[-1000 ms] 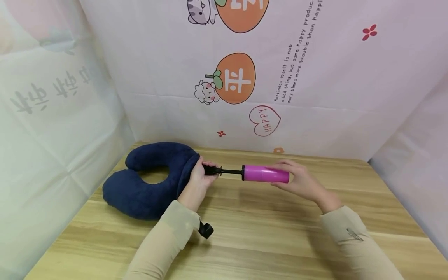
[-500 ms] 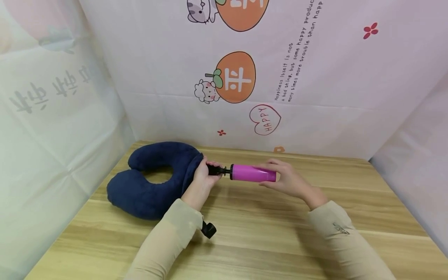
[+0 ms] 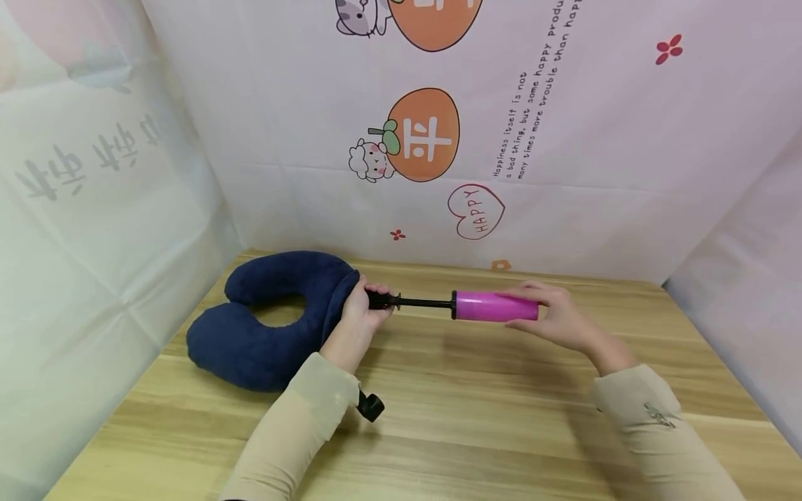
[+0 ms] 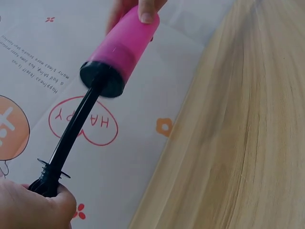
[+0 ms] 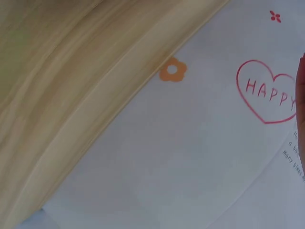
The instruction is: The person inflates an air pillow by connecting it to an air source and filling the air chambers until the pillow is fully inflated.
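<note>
Drawn rightward since the earlier frame, the magenta pump barrel (image 3: 481,306) leaves more black rod (image 3: 427,303) bare. Leftmost, a navy neck pillow (image 3: 260,355) – seen only from the head – lies on the counter (image 3: 476,438). Beside it, the left grip (image 3: 360,306) curls round the black handle (image 3: 379,300). Rightmost, the right grip (image 3: 562,317) pinches the barrel's far end – the left wrist view adds the round cap face (image 4: 112,86).

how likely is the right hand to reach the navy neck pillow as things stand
Probably not readily: the right hand grips the magenta air pump, and the left hand is between it and the navy neck pillow.
</note>
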`<state>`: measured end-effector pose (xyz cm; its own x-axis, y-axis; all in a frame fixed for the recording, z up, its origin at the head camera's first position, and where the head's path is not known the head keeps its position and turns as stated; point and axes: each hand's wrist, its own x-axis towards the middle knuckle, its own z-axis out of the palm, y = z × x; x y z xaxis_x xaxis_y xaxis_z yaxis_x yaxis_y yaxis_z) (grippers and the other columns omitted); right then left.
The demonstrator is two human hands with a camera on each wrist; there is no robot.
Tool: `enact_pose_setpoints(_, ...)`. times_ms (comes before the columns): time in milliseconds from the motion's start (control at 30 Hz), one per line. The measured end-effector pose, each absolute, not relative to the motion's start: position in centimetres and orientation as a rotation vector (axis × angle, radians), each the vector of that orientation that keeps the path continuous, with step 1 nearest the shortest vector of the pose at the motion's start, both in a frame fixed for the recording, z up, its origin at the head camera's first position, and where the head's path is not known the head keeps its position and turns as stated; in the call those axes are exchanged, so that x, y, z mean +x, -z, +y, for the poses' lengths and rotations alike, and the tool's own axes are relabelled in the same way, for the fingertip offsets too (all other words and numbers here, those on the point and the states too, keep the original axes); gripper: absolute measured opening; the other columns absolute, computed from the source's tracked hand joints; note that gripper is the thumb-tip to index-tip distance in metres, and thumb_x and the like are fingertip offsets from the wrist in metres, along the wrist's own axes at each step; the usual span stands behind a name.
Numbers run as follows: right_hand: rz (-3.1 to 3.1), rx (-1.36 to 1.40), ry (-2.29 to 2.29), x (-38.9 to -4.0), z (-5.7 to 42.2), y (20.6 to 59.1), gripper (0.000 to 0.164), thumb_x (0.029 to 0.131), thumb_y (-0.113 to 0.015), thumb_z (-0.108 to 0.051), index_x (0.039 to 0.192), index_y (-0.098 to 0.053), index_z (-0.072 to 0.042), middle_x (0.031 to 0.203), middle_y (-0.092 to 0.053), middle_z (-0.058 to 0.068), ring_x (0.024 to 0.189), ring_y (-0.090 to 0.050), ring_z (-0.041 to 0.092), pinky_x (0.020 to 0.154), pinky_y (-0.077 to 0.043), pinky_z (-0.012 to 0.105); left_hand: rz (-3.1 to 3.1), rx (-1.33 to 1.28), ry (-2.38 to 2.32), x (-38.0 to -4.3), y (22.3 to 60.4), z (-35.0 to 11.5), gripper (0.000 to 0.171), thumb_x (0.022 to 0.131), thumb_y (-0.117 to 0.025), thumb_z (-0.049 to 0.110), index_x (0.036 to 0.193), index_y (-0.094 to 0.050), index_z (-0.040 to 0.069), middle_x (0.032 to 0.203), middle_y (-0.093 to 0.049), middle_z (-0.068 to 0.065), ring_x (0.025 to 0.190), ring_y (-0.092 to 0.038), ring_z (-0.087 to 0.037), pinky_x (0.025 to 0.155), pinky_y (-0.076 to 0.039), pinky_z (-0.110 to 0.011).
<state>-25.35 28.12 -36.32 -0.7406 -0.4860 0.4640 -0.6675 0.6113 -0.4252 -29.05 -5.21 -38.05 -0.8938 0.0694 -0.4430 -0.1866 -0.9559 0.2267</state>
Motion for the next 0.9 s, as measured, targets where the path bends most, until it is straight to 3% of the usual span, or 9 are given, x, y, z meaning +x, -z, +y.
enact_pose_setpoints(267,-2.553,0.924,-0.815,-24.9,29.0,36.3,0.049,0.077,-0.091,-0.009,0.123,-0.074,-0.011,0.112,-0.07,0.004,0.087,-0.059,0.014,0.072,-0.048,0.033,0.399,-0.65,-2.909,-29.0,38.2,-5.9,0.046,0.112,-0.043,0.033,0.071,-0.038,0.012,0.059,-0.041,0.002,0.054,-0.043,-0.012,0.069,-0.041,-0.027)
enact_pose_setpoints(533,-2.486,0.969,-0.775,-24.6,28.4,36.2,0.05,0.074,-0.091,-0.002,0.12,-0.075,-0.009,0.111,-0.07,0.004,0.089,-0.062,0.015,0.073,-0.05,0.034,0.405,-0.633,-2.913,-28.6,38.3,-5.9,0.052,0.112,-0.041,0.033,0.065,-0.038,0.012,0.058,-0.041,0.002,0.053,-0.043,-0.012,0.069,-0.04,-0.026)
enact_pose_setpoints(667,-2.392,1.002,-0.733,-24.8,26.6,36.6,0.051,0.068,-0.093,-0.001,0.116,-0.076,-0.009,0.108,-0.07,0.006,0.089,-0.065,0.019,0.072,-0.053,0.037,0.406,-0.616,-2.917,-28.5,38.5,-5.1,0.052,0.112,-0.042,0.032,0.064,-0.037,0.012,0.058,-0.041,0.002,0.053,-0.042,-0.011,0.07,-0.041,-0.026)
enact_pose_setpoints(900,-2.315,1.132,-0.767,-25.9,22.5,37.1,0.049,0.072,-0.093,-0.002,0.118,-0.076,-0.009,0.112,-0.07,0.007,0.098,-0.068,0.025,0.079,-0.055,0.044,0.461,-0.613,-2.902,-28.2,38.4,-3.3,0.049,0.112,-0.042,0.03,0.068,-0.037,0.011,0.06,-0.04,0.002,0.054,-0.042,-0.011,0.072,-0.042,-0.028)
